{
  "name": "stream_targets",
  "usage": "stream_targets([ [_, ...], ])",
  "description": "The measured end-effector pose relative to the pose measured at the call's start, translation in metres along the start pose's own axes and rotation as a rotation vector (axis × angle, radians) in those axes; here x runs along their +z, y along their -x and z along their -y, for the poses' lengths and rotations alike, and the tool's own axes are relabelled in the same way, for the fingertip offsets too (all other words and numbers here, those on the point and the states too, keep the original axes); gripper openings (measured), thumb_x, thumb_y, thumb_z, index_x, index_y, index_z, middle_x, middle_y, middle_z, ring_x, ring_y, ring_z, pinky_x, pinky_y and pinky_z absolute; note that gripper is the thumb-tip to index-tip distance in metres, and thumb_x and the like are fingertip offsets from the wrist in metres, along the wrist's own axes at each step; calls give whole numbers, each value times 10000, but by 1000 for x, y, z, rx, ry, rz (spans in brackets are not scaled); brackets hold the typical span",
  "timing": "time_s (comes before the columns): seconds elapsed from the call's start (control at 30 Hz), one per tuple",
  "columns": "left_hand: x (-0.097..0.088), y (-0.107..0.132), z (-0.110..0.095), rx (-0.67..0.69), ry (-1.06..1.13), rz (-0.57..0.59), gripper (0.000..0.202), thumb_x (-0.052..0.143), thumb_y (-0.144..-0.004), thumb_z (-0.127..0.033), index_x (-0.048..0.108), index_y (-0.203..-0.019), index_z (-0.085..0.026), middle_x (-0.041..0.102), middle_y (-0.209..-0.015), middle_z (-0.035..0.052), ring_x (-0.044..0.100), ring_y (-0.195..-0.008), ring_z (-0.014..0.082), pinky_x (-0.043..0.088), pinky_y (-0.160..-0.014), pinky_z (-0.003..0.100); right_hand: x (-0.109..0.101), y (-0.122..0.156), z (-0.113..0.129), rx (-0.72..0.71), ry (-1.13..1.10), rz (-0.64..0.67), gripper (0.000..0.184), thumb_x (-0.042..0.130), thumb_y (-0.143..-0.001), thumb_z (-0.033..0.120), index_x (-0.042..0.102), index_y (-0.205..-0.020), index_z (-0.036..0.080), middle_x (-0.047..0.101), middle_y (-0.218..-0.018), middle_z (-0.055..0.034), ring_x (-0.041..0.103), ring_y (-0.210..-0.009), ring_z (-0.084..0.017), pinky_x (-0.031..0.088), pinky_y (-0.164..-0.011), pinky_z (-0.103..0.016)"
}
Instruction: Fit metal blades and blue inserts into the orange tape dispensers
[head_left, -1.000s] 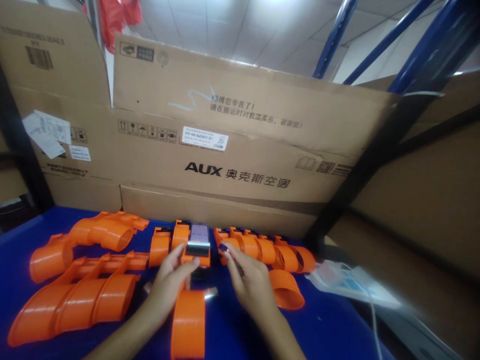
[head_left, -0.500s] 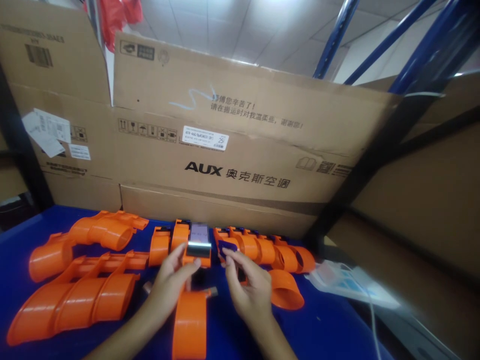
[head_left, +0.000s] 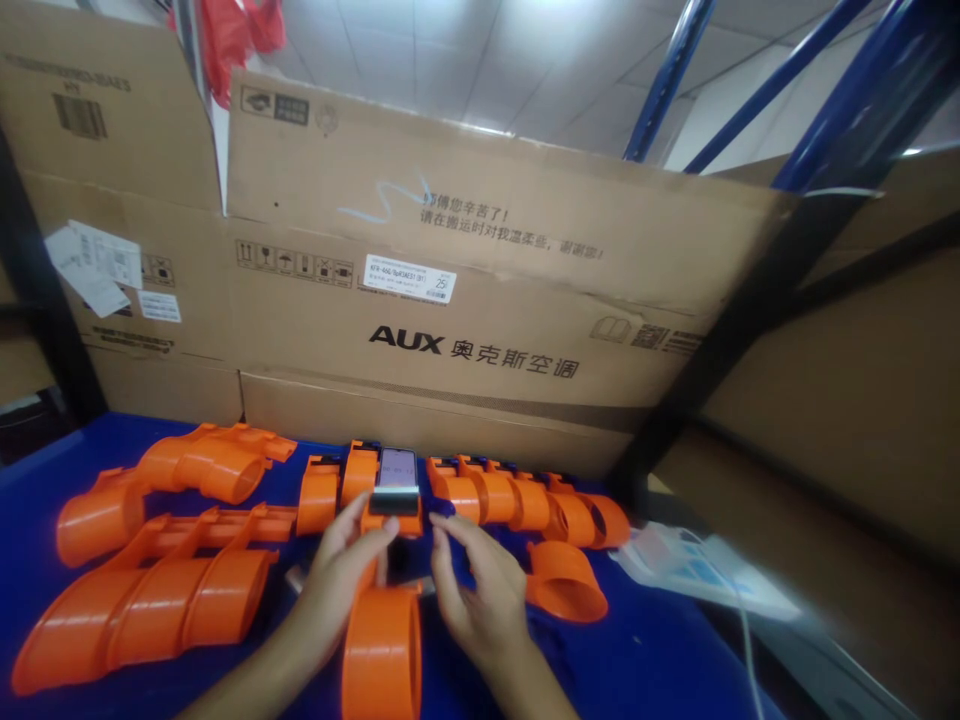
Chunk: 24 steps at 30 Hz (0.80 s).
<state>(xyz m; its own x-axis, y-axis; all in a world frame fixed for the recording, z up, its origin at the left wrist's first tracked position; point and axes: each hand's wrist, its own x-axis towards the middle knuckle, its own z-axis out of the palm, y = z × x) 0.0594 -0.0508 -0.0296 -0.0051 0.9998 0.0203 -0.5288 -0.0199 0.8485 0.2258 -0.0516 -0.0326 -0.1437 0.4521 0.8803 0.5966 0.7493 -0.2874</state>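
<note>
My left hand [head_left: 337, 575] grips an orange plastic tape-dispenser body [head_left: 382, 640] that lies in front of me on the blue table [head_left: 645, 650]; thumb and fingers pinch its upper end near a small metal blade piece [head_left: 395, 503]. My right hand [head_left: 480, 590] hovers just right of it, fingers curled loosely and apart, with nothing seen in them. A phone [head_left: 397, 466] with a lit screen leans against orange parts behind the hands.
Stacks of orange dispenser shells [head_left: 142, 600] lie at the left, a row of orange rings [head_left: 525, 500] at the right, one loose ring [head_left: 566, 580] near my right hand. Big cardboard boxes [head_left: 480, 290] wall the back. A clear plastic bag [head_left: 697, 570] lies right.
My right hand has drawn back toward me and lowered; the small dark-blue piece it pinched half a second ago is out of sight. My left hand keeps its grip on the orange body.
</note>
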Motion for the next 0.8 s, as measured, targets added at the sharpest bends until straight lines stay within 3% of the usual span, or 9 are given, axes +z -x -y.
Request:
stream_targets([
  [0.1,3,4,-2,1,-18,-15,347,835,-721,-317,759,-1042,-209,779,-1030,56,704,-967,229,513,-882,274,5,4,0,108,-112,-73,339,631,-889,75,515,-1172,220,779,-1013,-80,782,-800,-197,644,-740,-280],
  [0.17,3,4,-2,11,-32,5,365,832,-733,-326,740,-1062,-196,766,-911,41,698,-816,190,524,-746,240,5,4,2,183,-154,-75,392,644,-891,96,480,-1225,216,787,-1004,-81,785,-820,-206,644,-752,-286],
  [0.3,0,4,4,23,-101,58,414,804,-782,-367,677,-1131,-185,608,-625,-46,498,-504,87,389,-479,176,1,0,4,286,-209,19,277,637,-913,146,612,-1182,207,782,-1013,-88,775,-882,-223,637,-806,-324],
  [0.4,-2,5,7,24,-151,38,465,788,-798,-395,629,-1185,-191,536,-615,-68,419,-497,75,368,-474,175,2,-2,5,339,-288,-10,101,632,-920,161,682,-1002,193,759,-976,-97,756,-847,-216,636,-741,-315],
  [0.53,-3,3,9,23,-207,23,508,771,-803,-431,601,-1220,-195,549,-692,-45,429,-536,87,386,-501,193,5,-1,8,350,-315,-74,30,656,-905,166,673,-900,190,708,-912,-89,715,-821,-204,607,-680,-297],
  [0.67,-4,1,9,45,-242,78,409,758,-807,-438,641,-1114,-193,603,-782,-12,426,-538,85,381,-496,202,5,-1,11,341,-279,-80,135,660,-902,168,610,-783,204,674,-836,-56,681,-774,-189,571,-677,-295],
  [0.8,-4,1,8,55,-258,94,433,742,-821,-439,640,-1164,-195,623,-813,5,437,-536,93,380,-494,212,2,-4,11,289,-249,-22,165,692,-881,167,573,-776,212,669,-832,-43,668,-775,-187,547,-703,-302],
])
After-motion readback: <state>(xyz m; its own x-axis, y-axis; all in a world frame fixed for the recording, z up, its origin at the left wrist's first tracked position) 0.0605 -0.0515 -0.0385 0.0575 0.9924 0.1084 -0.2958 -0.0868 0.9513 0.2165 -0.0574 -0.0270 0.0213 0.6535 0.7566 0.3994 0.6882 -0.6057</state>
